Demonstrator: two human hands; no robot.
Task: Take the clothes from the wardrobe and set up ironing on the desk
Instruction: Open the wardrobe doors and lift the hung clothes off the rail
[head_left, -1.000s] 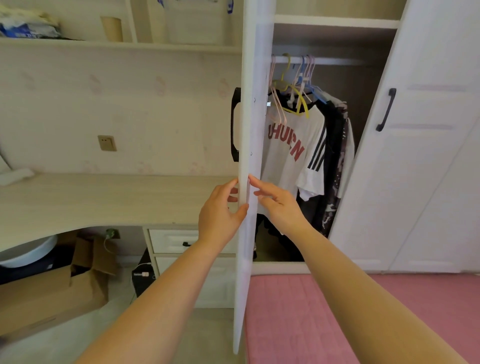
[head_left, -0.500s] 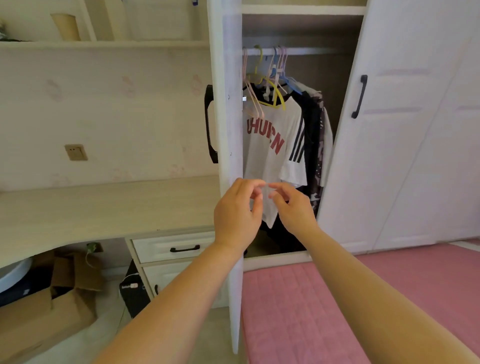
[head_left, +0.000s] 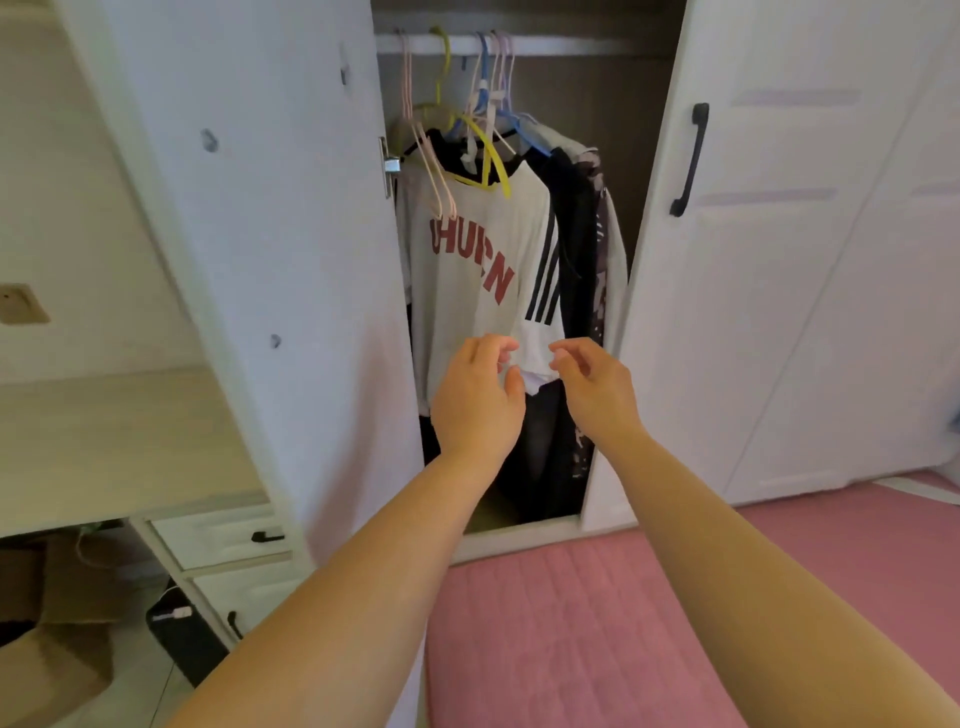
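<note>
The wardrobe stands open, its left door (head_left: 270, 249) swung wide toward me. On the rail (head_left: 545, 44) hang several clothes on coloured hangers: a white T-shirt with red letters and black stripes (head_left: 478, 270) in front, dark garments (head_left: 576, 249) behind it. My left hand (head_left: 475, 397) and my right hand (head_left: 597, 387) are raised side by side just before the T-shirt's lower hem, fingers curled and apart, holding nothing. The pale wooden desk (head_left: 114, 441) lies to the left of the open door.
The closed right wardrobe door (head_left: 779, 260) has a black handle (head_left: 690, 158). A pink mat (head_left: 597, 634) covers the floor before the wardrobe. White drawers (head_left: 223, 540), a black box (head_left: 182, 629) and a cardboard box (head_left: 52, 660) sit under the desk. A wall socket (head_left: 21, 304) is above the desk.
The left door has swung fully open and both hands have let go of its edge. My hands moved right and forward, up to the white T-shirt's hem.
</note>
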